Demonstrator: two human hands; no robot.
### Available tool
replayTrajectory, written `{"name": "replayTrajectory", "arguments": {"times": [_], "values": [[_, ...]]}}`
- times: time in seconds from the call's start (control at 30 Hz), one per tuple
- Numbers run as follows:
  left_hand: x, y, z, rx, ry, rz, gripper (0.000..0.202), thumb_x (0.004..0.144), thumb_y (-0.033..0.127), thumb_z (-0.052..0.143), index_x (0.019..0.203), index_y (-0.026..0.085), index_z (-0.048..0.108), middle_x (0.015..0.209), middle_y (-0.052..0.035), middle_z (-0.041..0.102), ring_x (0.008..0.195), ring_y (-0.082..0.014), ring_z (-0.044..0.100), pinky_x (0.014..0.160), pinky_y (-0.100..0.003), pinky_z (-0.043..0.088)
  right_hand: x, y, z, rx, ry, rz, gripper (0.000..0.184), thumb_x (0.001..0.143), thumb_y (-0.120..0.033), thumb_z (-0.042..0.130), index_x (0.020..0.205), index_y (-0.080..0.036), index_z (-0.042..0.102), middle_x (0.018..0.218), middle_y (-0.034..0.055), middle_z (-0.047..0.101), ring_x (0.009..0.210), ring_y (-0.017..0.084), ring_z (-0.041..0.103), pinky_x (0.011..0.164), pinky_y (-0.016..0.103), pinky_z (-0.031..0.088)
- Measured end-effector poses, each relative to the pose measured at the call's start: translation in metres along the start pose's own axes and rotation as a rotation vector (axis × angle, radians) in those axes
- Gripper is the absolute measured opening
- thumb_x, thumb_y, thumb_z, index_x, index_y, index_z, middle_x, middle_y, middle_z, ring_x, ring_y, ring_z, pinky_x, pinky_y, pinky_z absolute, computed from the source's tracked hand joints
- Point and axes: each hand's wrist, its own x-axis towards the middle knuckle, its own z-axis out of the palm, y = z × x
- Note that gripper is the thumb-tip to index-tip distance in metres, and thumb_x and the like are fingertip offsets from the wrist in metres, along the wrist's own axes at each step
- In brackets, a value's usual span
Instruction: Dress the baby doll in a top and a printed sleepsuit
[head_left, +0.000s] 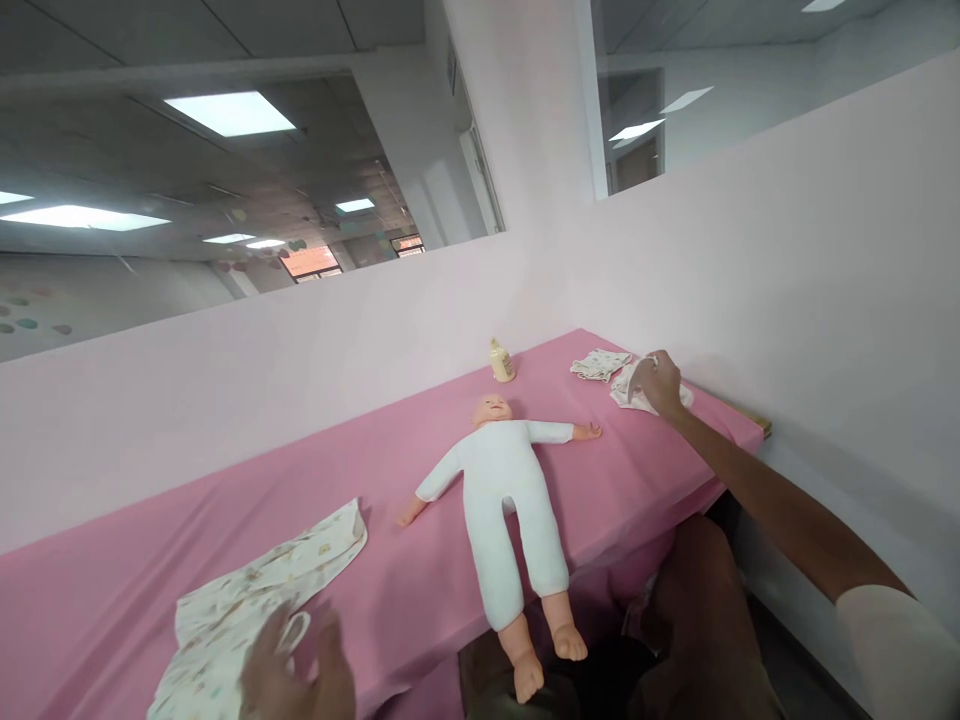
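A baby doll [504, 470] in a white body suit lies on its back on the pink-covered table, arms spread and feet past the front edge. At the far right, my right hand [660, 382] is closed on a small white printed baby garment [628, 388], bunched under the fingers. My left hand [296, 668], slightly blurred, is at the near left with thumb and fingers apart. It hovers over or touches a larger white printed baby garment [270, 575] laid flat there; which one, I cannot tell. A white loop of fabric shows beside its fingers.
Another small folded printed garment [600, 364] lies beside the one at my right hand. A cream-coloured bottle [502, 361] stands against the wall behind the doll's head. Walls with windows border the pink tablecloth [420, 420] at the back and right.
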Motion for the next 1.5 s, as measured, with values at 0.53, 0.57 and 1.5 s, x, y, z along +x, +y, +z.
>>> {"name": "replayTrajectory", "arguments": {"times": [0.53, 0.57, 1.5], "values": [[-0.047, 0.135, 0.108, -0.93, -0.811, -0.136, 0.039, 0.074, 0.036, 0.077, 0.103, 0.011, 0.069, 0.086, -0.0082, 0.073, 0.09, -0.0246, 0.069, 0.083, -0.032, 0.053, -0.216, -0.129, -0.119, 0.378, -0.941, -1.241, 0.034, 0.086, -0.021, 0.06, 0.12, -0.017, 0.062, 0.118, 0.0091, 0.064, 0.114, 0.023, 0.055, 0.104, 0.035, 0.038], [-0.05, 0.135, 0.104, -0.9, -0.776, -0.118, 0.038, 0.074, 0.033, 0.078, 0.104, 0.011, 0.068, 0.085, -0.008, 0.073, 0.087, -0.0238, 0.07, 0.081, -0.031, 0.054, -0.22, -0.125, -0.121, 0.349, -0.952, -1.243, 0.036, 0.085, -0.026, 0.063, 0.12, -0.018, 0.061, 0.118, 0.0087, 0.064, 0.114, 0.023, 0.055, 0.104, 0.035, 0.038], [-0.063, 0.175, 0.061, -0.623, -0.525, 0.296, 0.053, 0.088, 0.052, 0.057, 0.13, 0.02, 0.059, 0.118, -0.0093, 0.068, 0.119, -0.0272, 0.057, 0.096, -0.032, 0.048, -0.207, -0.123, -0.096, 0.634, -0.552, -0.733, 0.087, 0.072, -0.04, 0.072, 0.146, -0.027, 0.027, 0.146, 0.0104, 0.042, 0.13, 0.028, 0.044, 0.102, 0.044, 0.042]]}}
